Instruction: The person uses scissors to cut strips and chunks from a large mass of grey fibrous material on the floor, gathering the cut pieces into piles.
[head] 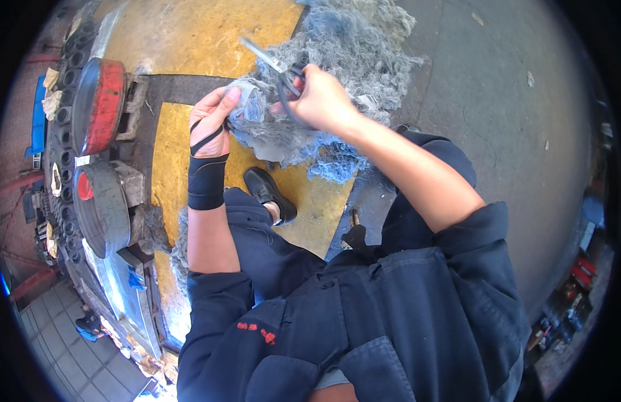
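My left hand (212, 115), with a black wrist support (208, 181) around the wrist, pinches the edge of a folded wad of grey-blue fibre (252, 103) between thumb and fingers. In my right hand (320, 100) is a pair of scissors (270, 58) with dark handles. Their blades point up and to the left, above the wad and apart from it. Beneath both hands spreads a large heap of tangled grey and blue yarn waste (340, 60). A brighter blue tuft (335, 161) lies at its lower edge.
Worn yellow floor plates (190, 45) lie under the heap, beside dark grey flooring (501, 100). To the left stand a red drum-shaped ring (107, 105), a grey metal ring (112, 211) and a row of dark cylindrical parts (64, 135). My black shoe (267, 193) rests on yellow plating.
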A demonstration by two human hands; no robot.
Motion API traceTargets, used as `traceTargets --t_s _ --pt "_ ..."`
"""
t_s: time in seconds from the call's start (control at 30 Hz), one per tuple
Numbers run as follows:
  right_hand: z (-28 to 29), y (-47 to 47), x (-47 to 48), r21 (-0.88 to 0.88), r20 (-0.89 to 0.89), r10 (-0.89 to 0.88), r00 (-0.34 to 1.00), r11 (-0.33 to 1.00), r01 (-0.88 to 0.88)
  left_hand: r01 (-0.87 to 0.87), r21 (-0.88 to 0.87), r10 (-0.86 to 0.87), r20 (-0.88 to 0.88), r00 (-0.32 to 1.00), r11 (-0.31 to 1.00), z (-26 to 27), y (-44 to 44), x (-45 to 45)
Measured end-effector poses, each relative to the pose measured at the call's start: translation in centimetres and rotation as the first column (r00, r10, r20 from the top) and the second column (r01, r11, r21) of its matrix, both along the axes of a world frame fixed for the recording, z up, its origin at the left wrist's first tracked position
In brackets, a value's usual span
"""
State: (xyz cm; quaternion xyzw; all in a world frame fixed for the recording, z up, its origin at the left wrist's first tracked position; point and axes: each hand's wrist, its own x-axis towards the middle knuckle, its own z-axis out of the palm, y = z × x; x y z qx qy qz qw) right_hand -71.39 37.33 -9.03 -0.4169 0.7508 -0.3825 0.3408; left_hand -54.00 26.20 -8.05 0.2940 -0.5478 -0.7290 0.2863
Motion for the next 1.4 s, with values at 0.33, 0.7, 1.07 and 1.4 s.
traceTargets --t_s 0.33,0.7,1.07,1.4 --pt "-1.7 -1.8 0.3 -0.089 -0.422 -0.153 0.894 0.988 0.127 0.078 0.060 -0.065 -0.189 0.980 0.995 0.2 -0.6 1.8" --pt "2.0 2.6 -11.5 -0.140 0.439 0.105 0.892 0.989 -0.048 0.259 0.015 -0.251 0.306 0.918 0.966 0.9 -1.8 5.1" --pt "-1.1 -0.3 -11.7 -0.143 -0.543 -0.394 0.741 0.914 0.381 0.368 0.139 -0.392 0.403 0.827 0.919 -0.6 0.3 1.9" --pt "1.8 2.0 -3.5 0.141 0.468 0.112 0.877 0.970 -0.199 0.095 0.183 -0.156 0.355 0.922 0.979 -0.9 -0.7 2.5"
